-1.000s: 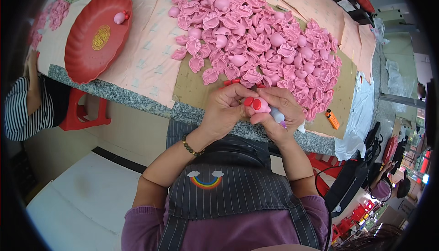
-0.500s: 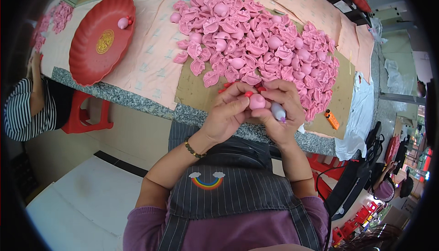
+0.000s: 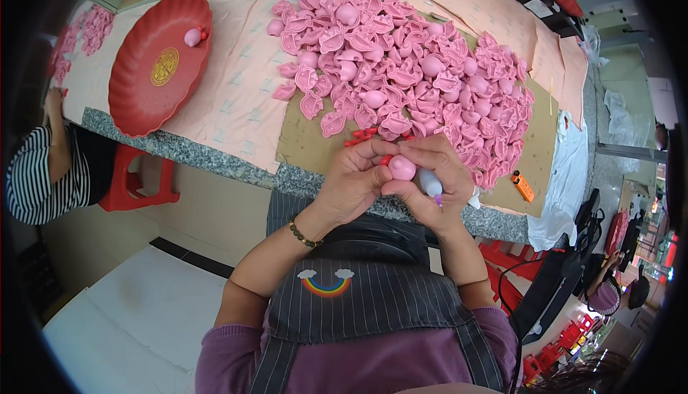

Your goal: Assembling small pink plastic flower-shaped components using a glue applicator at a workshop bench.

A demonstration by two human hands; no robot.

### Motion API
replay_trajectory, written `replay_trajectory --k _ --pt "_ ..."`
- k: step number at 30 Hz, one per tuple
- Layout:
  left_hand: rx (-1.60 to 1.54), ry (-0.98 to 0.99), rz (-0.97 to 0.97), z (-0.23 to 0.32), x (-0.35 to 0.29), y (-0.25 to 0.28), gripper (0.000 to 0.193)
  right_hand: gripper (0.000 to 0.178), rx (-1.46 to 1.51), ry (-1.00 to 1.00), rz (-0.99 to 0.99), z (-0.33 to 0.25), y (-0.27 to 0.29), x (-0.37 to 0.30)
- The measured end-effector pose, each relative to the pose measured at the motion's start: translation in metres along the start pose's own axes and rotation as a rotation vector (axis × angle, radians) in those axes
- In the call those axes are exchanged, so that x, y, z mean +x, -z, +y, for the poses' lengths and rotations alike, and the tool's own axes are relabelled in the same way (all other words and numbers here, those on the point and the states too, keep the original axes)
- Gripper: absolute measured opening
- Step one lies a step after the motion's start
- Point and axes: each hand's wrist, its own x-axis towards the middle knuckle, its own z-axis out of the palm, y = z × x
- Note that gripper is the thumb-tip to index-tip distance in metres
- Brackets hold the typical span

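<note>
Close together at the table's near edge, both my hands are closed around small plastic parts. My left hand (image 3: pixel 347 190) pinches a small red piece (image 3: pixel 385 159) against a pink rounded piece (image 3: pixel 403 168). Thumb and fingers of my right hand (image 3: pixel 441 179) grip that pink piece from the other side. Tucked in the same right hand is a small pale squeeze bottle (image 3: pixel 429 181) with a purple tip, pointing down toward me. Just beyond my fingers lie several loose red pieces (image 3: pixel 360 136), partly hidden. A large heap of pink plastic parts (image 3: pixel 401 71) spreads behind them.
A scalloped red tray (image 3: pixel 132 64) at left holds a pink ball with red bits (image 3: pixel 193 37). An orange lighter (image 3: pixel 522 186) lies right of the heap, beside white plastic (image 3: pixel 555 200). Another person in a striped top (image 3: pixel 29 175) is at far left, near a red stool (image 3: pixel 136 182).
The pink piece and red piece have shifted slightly left and down with my hands. The bottle in my right hand has tilted, its purple tip now showing more.
</note>
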Motion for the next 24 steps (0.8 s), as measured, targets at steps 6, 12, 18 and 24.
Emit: replay_trajectory --k 6,12,18,24 --pt "-0.022 0.017 0.052 0.001 0.003 -0.004 0.022 0.040 -0.078 0.047 0.034 0.002 -0.002 -0.003" --pt "-0.008 0.002 0.049 0.002 0.003 -0.004 0.022 0.039 -0.094 0.073 0.053 0.004 -0.004 -0.005" --pt "0.007 0.008 0.042 0.000 0.002 0.002 0.026 0.037 -0.098 0.071 0.054 0.002 -0.005 -0.005" --pt "0.204 -0.116 0.083 -0.003 0.002 -0.010 0.023 0.041 0.038 -0.045 0.025 0.007 0.003 -0.005"
